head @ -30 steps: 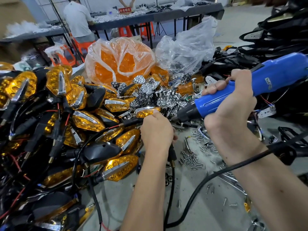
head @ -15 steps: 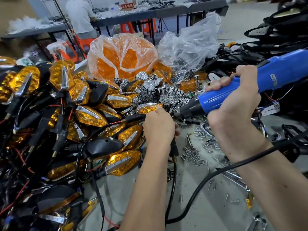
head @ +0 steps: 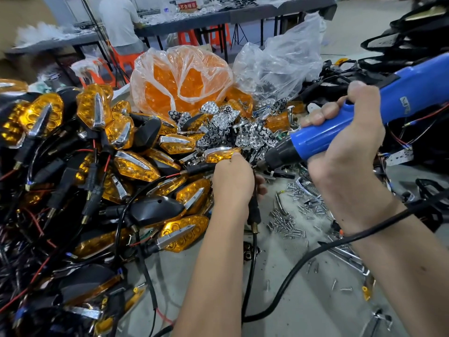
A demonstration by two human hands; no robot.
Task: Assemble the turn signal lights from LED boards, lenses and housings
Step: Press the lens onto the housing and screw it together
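My left hand (head: 232, 182) grips a turn signal light (head: 220, 154) at the table's middle; its amber lens with a chrome strip sticks out above my knuckles, and its black stem and cable (head: 254, 215) hang below the hand. My right hand (head: 347, 152) holds a blue electric screwdriver (head: 364, 120), whose black nose points left and down at the light, right beside my left hand. The bit's tip is hidden behind my fingers.
A big pile of finished amber lights (head: 97, 166) fills the left. A bag of orange lenses (head: 179, 81) and chrome reflectors (head: 233, 127) lie behind. Loose screws (head: 289, 220) are scattered at the right. Black housings (head: 413, 45) are stacked far right. A person (head: 119, 23) sits at a far table.
Both hands hold the same grips. The screwdriver nose stays at the light, and the view has shifted slightly, so everything sits a little lower in frame.
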